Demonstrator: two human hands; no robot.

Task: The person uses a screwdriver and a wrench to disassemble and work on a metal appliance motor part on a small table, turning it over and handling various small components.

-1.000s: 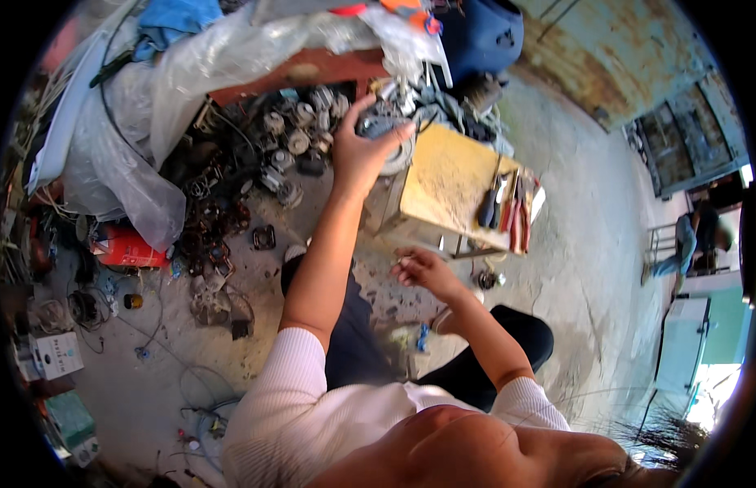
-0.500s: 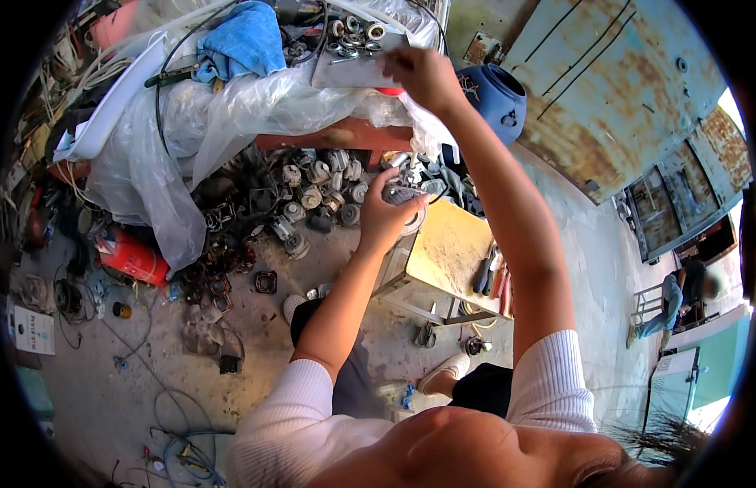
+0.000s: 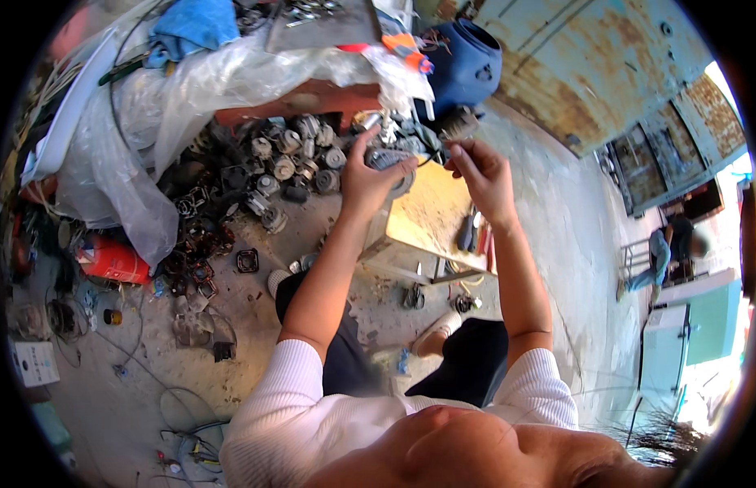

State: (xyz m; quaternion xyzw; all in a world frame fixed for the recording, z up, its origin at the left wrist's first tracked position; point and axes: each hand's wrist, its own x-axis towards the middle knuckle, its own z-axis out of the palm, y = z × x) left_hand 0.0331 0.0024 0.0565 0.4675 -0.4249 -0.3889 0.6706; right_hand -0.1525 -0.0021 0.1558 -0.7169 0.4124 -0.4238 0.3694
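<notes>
My left hand (image 3: 370, 185) is closed around a grey ribbed metal part, which looks like a small motor housing (image 3: 386, 159), held above the stool's far left corner. A short black cable (image 3: 431, 154) runs from the housing towards the right. Beside it, my right hand (image 3: 485, 177) is raised with thumb and fingers pinched together near the cable's end. Whatever sits in that pinch is too small to make out. Below both hands is a small stool with a worn yellow top (image 3: 423, 215). Several pliers-like tools (image 3: 473, 236) lie along its right edge.
Several used motor parts (image 3: 284, 167) are heaped on the floor under a plastic-covered bench (image 3: 313, 69). A metal plate (image 3: 321, 32) with small parts and an orange tool (image 3: 406, 50) lie on the bench. A blue barrel (image 3: 463, 69) stands right of it. Another person (image 3: 671, 248) is far right.
My right hand has come down from the metal plate on the bench to beside the housing. An orange tool now shows on the bench. My left hand still holds the housing.
</notes>
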